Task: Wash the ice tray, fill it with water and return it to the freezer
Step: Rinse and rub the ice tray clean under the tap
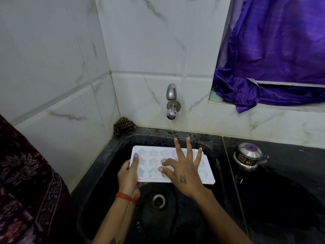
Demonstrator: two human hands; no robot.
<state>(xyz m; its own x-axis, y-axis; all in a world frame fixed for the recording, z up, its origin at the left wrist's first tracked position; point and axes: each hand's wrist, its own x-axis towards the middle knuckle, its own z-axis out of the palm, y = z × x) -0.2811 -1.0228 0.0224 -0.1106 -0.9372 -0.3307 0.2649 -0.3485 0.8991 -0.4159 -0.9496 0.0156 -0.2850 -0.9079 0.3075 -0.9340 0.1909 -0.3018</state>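
Note:
A white ice tray [208, 175] with star-shaped moulds is held level over the black sink [175, 217]. My left hand [129, 175] grips its left edge, thumb on top and fingers under the rim. Spread over the tray's middle is my right hand [182, 170], with thumb and forefinger bent down onto the moulds and the other fingers straight. On the tiled wall above the sink sits a chrome tap [171, 101]; no water shows at its spout.
A steel kettle with a purple lid [248, 157] stands on the black counter right of the sink. A purple cloth [263, 71] hangs over the ledge at upper right, a brown scrub rag [124, 125] sits in the back-left corner, and the drain [158, 201] lies below the tray.

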